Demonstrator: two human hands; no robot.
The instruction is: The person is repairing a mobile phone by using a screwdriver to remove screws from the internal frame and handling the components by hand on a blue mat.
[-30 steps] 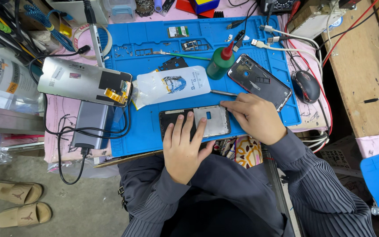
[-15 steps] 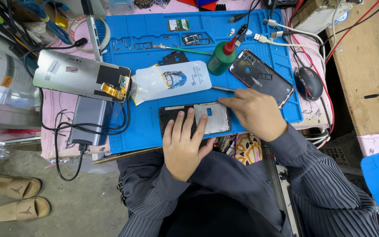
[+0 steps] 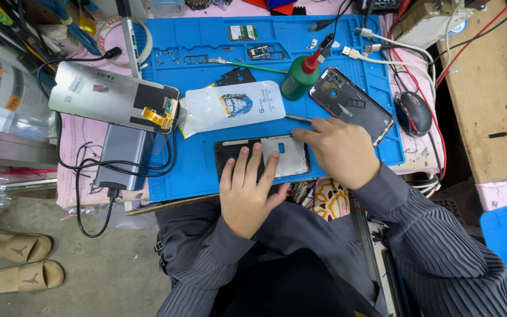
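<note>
An opened phone frame (image 3: 263, 156) lies flat on the blue mat (image 3: 195, 170), long axis running left to right. The left hand (image 3: 247, 191) presses it down with fingers spread (gripping nothing). Just right, the right hand (image 3: 338, 149) pinches a thin metal tool (image 3: 298, 118) near its top edge. Disassembly looks well along: back cover (image 3: 351, 104) and screen (image 3: 112, 97) lie apart.

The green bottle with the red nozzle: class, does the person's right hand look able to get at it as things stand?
Probably yes. The right hand rests on the opened phone, and the green bottle stands just beyond its fingers on the blue mat. Only a thin metal tool lies between, low and flat.
</note>
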